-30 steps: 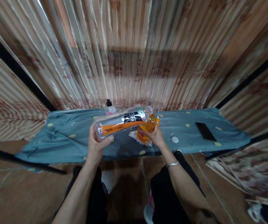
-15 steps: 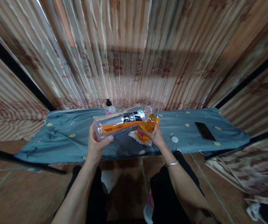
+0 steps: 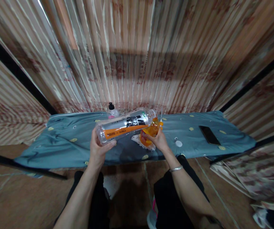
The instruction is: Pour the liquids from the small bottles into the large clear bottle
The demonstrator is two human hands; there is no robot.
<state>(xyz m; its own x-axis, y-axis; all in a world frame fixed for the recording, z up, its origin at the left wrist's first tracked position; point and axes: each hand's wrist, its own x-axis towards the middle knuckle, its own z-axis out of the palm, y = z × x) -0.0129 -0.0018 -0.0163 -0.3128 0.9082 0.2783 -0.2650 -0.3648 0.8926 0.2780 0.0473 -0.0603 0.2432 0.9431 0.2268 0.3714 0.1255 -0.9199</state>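
My left hand [image 3: 98,147] is wrapped round the base end of a large clear plastic bottle [image 3: 120,125] with a silver, black and orange label. The bottle is tilted almost flat, its open mouth at the upper right, right above a smaller orange bottle [image 3: 152,127]. Whether liquid runs between them I cannot tell. My right hand [image 3: 160,140] is closed round the orange bottle, which stands on a crumpled white tissue [image 3: 135,138]. Just behind the right hand is an orange pump top [image 3: 161,123] with a thin clear tube.
A blue cloth [image 3: 63,143] with yellow motifs covers the low surface. On it are a pump bottle with a black top [image 3: 111,106], a white round cap [image 3: 178,143] and a black phone [image 3: 209,135]. Black poles [image 3: 241,84] flank both sides, and striped curtains [image 3: 127,47] hang behind.
Both hands and both bottles keep nearly the same position. Only a very slight shift of the whole view shows.
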